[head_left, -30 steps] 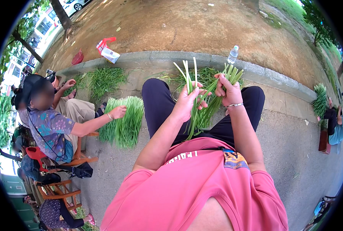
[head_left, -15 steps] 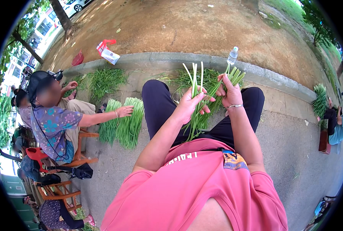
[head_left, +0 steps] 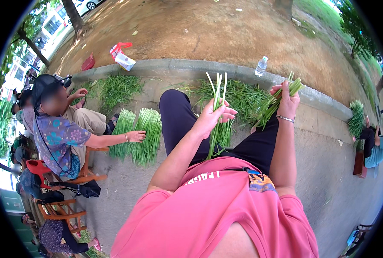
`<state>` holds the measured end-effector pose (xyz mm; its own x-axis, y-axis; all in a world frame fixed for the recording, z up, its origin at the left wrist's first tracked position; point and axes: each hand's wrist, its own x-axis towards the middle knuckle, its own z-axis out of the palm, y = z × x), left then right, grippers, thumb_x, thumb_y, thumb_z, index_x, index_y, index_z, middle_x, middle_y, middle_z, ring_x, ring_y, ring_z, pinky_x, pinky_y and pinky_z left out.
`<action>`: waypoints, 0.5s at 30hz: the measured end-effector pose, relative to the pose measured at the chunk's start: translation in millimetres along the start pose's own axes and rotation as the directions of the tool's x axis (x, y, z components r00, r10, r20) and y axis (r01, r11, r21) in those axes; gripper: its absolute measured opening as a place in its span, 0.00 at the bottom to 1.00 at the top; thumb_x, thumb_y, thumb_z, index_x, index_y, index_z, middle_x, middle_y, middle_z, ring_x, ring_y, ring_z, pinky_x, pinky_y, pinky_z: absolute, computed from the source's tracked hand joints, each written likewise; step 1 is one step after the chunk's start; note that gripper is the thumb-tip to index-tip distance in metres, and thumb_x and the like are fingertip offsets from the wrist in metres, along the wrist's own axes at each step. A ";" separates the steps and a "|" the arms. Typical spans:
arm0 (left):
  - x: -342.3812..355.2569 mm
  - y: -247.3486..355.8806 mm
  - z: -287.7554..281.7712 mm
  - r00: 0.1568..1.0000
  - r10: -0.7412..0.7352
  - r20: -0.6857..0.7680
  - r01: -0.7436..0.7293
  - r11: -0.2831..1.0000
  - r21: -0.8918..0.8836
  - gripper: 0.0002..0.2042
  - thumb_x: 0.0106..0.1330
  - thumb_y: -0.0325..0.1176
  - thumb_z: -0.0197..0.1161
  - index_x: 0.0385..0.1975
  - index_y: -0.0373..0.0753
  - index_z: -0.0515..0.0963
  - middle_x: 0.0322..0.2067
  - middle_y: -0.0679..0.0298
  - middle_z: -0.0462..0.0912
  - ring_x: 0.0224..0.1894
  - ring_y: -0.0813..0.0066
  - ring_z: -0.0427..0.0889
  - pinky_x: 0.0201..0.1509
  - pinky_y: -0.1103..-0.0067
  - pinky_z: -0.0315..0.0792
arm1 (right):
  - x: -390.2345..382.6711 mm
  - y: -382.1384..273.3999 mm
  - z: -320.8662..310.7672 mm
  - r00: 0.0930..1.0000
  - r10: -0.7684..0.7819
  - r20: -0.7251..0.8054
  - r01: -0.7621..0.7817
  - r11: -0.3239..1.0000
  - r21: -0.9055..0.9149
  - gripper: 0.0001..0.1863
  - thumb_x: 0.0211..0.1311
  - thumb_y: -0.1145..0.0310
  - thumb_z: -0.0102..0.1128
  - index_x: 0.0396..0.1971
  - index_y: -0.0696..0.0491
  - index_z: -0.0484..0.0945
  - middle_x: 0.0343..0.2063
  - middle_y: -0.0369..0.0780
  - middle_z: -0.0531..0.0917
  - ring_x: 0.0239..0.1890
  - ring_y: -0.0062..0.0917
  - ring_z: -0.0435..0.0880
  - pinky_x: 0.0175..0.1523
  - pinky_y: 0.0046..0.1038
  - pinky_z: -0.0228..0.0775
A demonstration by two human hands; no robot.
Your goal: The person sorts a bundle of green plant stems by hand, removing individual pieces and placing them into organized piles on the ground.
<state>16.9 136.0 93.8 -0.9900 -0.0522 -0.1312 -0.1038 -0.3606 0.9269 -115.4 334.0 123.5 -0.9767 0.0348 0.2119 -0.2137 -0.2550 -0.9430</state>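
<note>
Along the kerb's [head_left: 191, 65] near edge, on the grey pavement [head_left: 329, 167], a wide heap of loose greens [head_left: 245, 101] lies beyond your knees, more exposed than a moment ago. Your right hand [head_left: 289, 101] has swung out to the right, carrying the larger bunch [head_left: 269, 111] clear of your left hand [head_left: 209, 115]; half a second earlier the two lots overlapped. The plants you hold now appear divided into two separate lots.

Your right hand is closed around its bunch by your right knee, cut ends pointing up toward the kerb, green lengths trailing down. Your left hand is half curled, some fingers spread, holding the smaller cluster [head_left: 220, 135] above your lap. Its few slim stalks stand bare and nearly white at the top, deepening to green where they droop toward your shirt.
</note>
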 end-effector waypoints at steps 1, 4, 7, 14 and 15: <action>0.0 3.1 0.9 1.000 -0.010 0.020 0.009 1.000 0.012 0.07 0.69 0.34 0.43 0.40 0.41 0.65 0.36 0.55 0.78 0.28 0.75 0.79 0.30 0.83 0.71 | -0.5 -3.2 0.3 1.000 0.008 0.002 -0.008 1.000 -0.016 0.11 0.63 0.63 0.50 0.25 0.53 0.71 0.18 0.36 0.78 0.18 0.16 0.73 0.24 0.17 0.65; -2.1 10.2 5.1 0.997 -0.031 0.072 0.029 0.999 0.033 0.07 0.68 0.34 0.43 0.40 0.41 0.65 0.33 0.56 0.78 0.22 0.79 0.75 0.24 0.85 0.66 | -13.2 1.6 23.4 0.974 0.185 0.130 -0.195 0.978 0.068 0.11 0.60 0.63 0.54 0.25 0.53 0.71 0.14 0.31 0.70 0.13 0.13 0.67 0.18 0.16 0.61; -1.8 10.4 9.4 0.993 -0.031 0.111 0.028 0.999 0.028 0.07 0.68 0.33 0.44 0.41 0.40 0.65 0.30 0.55 0.78 0.17 0.82 0.70 0.19 0.87 0.61 | -35.3 8.7 53.4 0.890 0.317 0.329 -0.349 0.936 0.041 0.10 0.54 0.65 0.61 0.28 0.54 0.73 0.14 0.30 0.71 0.12 0.12 0.66 0.16 0.16 0.58; -2.8 12.9 11.1 0.989 -0.025 0.144 0.027 1.000 -0.007 0.07 0.68 0.34 0.45 0.39 0.38 0.66 0.28 0.55 0.77 0.16 0.82 0.67 0.18 0.88 0.60 | -44.4 16.9 66.6 0.792 0.409 0.453 -0.528 0.831 0.173 0.07 0.55 0.70 0.60 0.28 0.57 0.74 0.11 0.30 0.68 0.10 0.13 0.63 0.16 0.17 0.53; -2.8 14.0 11.3 0.989 -0.036 0.141 0.038 0.999 -0.013 0.08 0.68 0.34 0.45 0.39 0.38 0.66 0.27 0.55 0.77 0.16 0.81 0.68 0.18 0.88 0.60 | -44.0 16.4 65.7 0.787 0.406 0.464 -0.536 0.822 0.190 0.07 0.55 0.70 0.60 0.28 0.57 0.74 0.10 0.30 0.68 0.11 0.13 0.63 0.17 0.17 0.54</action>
<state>17.1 141.7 111.1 -0.9893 0.0922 -0.1132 -0.1398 -0.3743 0.9167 -74.6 264.9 115.6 -0.8459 -0.5246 -0.0967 0.3518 -0.4124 -0.8404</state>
